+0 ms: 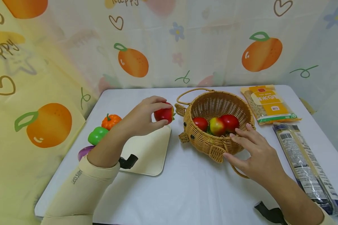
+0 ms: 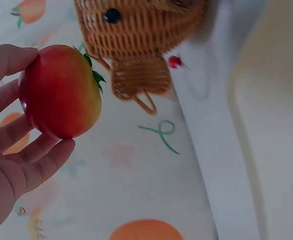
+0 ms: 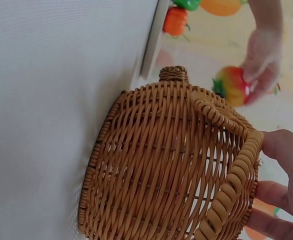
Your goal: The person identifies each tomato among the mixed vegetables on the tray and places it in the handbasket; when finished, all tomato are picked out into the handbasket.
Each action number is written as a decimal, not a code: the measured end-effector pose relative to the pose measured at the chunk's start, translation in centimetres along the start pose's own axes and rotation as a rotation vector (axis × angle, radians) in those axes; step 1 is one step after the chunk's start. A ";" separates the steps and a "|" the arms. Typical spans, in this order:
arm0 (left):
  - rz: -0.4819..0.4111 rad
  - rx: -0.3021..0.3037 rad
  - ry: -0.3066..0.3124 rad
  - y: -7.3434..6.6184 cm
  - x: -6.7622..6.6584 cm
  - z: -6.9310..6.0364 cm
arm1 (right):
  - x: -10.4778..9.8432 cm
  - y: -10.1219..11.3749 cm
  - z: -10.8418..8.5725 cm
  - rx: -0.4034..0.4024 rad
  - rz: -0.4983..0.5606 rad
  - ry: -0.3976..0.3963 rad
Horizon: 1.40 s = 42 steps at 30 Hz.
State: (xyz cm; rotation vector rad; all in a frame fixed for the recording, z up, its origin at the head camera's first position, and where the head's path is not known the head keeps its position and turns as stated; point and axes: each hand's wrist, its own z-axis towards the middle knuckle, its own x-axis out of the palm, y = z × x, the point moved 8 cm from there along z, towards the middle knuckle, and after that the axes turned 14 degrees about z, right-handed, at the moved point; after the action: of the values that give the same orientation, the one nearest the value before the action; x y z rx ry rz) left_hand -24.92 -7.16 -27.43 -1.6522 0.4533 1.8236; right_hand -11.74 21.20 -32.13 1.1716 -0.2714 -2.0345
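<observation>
My left hand (image 1: pixel 140 118) holds a red-and-yellow toy fruit (image 2: pixel 61 95) with a small green leafy top, between thumb and fingers. It is in the air, left of a wicker basket (image 1: pixel 201 144) with black eyes and a looped handle. Inside the basket lie two red fruits, one of them a red fruit (image 1: pixel 230 122) at the right, and a yellow-red fruit (image 1: pixel 217 126). My right hand (image 1: pixel 254 153) grips the basket's near right rim, its fingers over the edge and the thumb outside. In the right wrist view, the wicker side (image 3: pixel 156 165) hides the contents.
Left of the basket lies a cream tray (image 1: pixel 152 162). Beyond my left forearm are an orange toy pumpkin (image 1: pixel 110 121), a green toy pepper (image 1: pixel 97 135) and a purple item (image 1: pixel 85 152). A yellow grain bag (image 1: pixel 270 104) and a long dark-edged package (image 1: pixel 307 162) occupy the right side.
</observation>
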 end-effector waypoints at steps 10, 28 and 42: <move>-0.069 0.110 -0.065 -4.6 -1.1 3.8 | 0.2 0.4 0.1 -0.001 -0.001 0.000; -0.020 0.160 0.072 -8.5 3.6 6.8 | 0.6 1.1 0.0 -0.028 0.016 -0.005; -0.003 0.122 0.031 -6.2 3.0 3.7 | 0.8 1.0 0.1 -0.024 0.027 0.001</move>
State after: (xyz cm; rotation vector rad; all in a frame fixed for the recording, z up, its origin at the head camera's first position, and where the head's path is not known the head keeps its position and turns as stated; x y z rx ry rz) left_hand -23.80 0.45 -28.78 -1.5989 0.5643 1.7346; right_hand -11.58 19.88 -32.04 1.1481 -0.2604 -2.0087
